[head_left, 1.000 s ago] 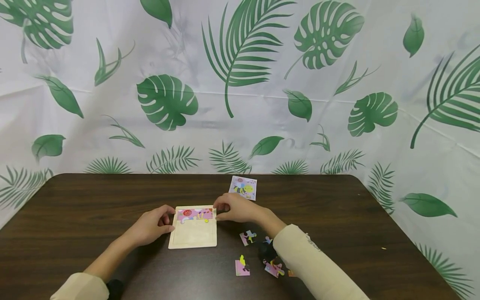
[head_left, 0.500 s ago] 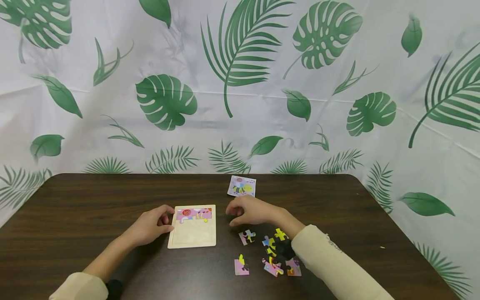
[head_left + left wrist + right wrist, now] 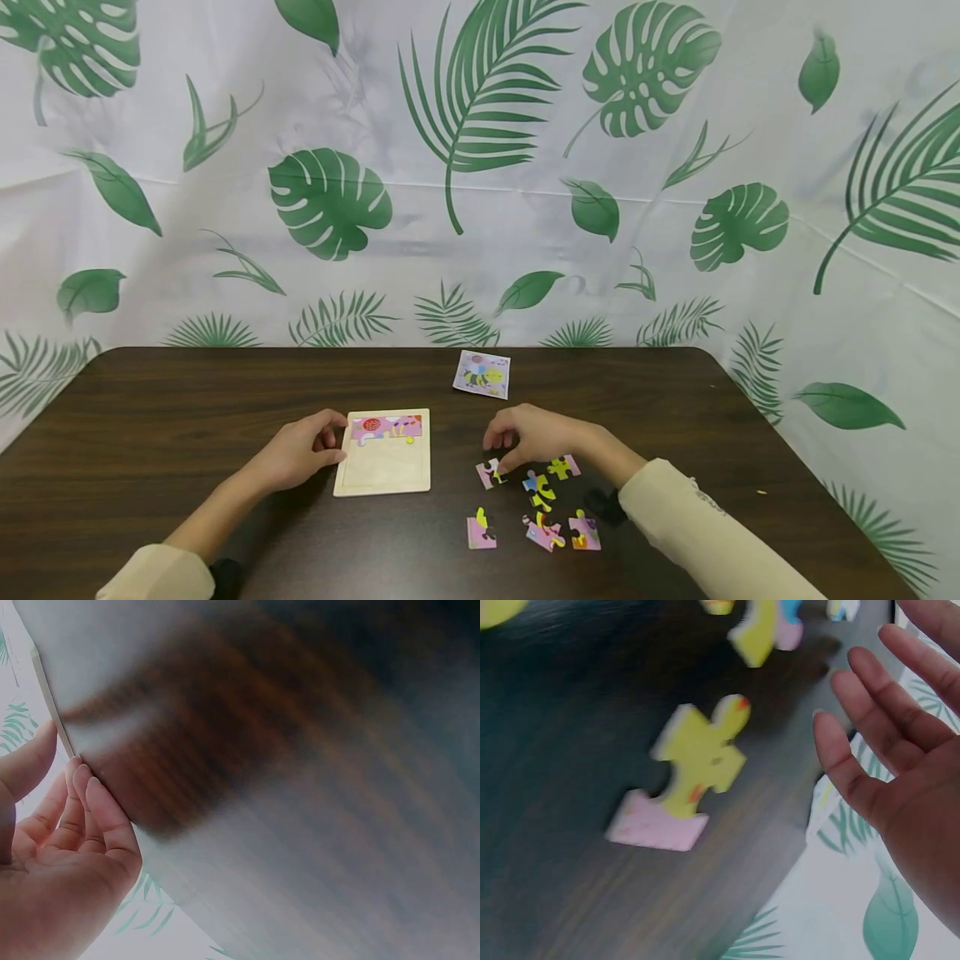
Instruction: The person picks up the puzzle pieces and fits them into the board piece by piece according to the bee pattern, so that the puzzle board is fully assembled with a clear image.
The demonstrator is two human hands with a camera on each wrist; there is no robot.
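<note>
Mostly bare, pale tray (image 3: 384,468) with pink strip (image 3: 390,427) — left hand (image 3: 297,453) loose at tray's edge, right hand (image 3: 536,432) outspread.

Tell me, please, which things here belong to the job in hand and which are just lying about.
Job in hand:
wooden tray, left hand at its edge
fitted puzzle row
loose puzzle pieces, near the right hand
bee card, probably the guide

Just there:
leaf-print backdrop
pale speck on the table
</note>
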